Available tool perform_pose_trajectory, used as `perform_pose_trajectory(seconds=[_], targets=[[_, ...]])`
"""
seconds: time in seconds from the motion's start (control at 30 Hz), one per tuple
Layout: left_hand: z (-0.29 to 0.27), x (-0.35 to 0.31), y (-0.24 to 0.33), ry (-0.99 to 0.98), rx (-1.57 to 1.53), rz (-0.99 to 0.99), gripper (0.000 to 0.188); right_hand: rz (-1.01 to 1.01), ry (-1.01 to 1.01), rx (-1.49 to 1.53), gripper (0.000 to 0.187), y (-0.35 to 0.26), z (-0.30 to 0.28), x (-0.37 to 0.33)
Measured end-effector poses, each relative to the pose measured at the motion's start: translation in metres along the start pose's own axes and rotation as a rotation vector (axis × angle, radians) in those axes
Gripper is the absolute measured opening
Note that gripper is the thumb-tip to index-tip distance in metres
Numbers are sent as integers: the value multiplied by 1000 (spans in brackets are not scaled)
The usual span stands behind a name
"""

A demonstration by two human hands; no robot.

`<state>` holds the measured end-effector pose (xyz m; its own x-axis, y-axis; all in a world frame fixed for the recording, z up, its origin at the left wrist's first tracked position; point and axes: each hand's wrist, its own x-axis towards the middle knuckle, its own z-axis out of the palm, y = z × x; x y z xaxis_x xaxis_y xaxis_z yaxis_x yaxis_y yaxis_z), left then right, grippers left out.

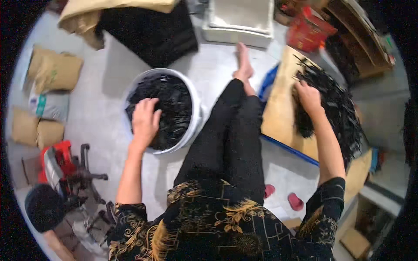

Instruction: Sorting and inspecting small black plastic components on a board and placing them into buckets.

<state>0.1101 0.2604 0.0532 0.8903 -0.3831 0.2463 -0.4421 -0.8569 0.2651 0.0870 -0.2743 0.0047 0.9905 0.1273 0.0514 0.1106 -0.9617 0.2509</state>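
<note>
A white round bucket stands on the floor, holding a heap of thin black pieces. Over the heap's left side is my left hand, its fingers apart and nothing visible in them. On a wooden board to the right lies a loose pile of long black strips. At the pile's left edge my right hand has its fingers curled together on black strips; the fingertips are partly hidden, so how many it holds cannot be told.
My legs stretch forward between bucket and board. Behind the bucket stands a black-draped box, with a white bin beside it. A red bag is at far right. Brown packages and a red-and-black chair lie left. Pink slippers sit near me.
</note>
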Motion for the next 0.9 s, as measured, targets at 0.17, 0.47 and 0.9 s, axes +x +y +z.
perform_pose_trajectory(seconds=[0.17, 0.47, 0.9], targets=[[-13, -40, 13, 220, -27, -105, 30, 67, 91, 229, 31, -9, -18, 6], [25, -9, 166, 73, -851, 201, 53, 551, 290, 1264, 25, -53, -83, -30], [94, -40, 276, -382, -1158, 488, 64, 752, -89, 1831, 14, -136, -100, -207]])
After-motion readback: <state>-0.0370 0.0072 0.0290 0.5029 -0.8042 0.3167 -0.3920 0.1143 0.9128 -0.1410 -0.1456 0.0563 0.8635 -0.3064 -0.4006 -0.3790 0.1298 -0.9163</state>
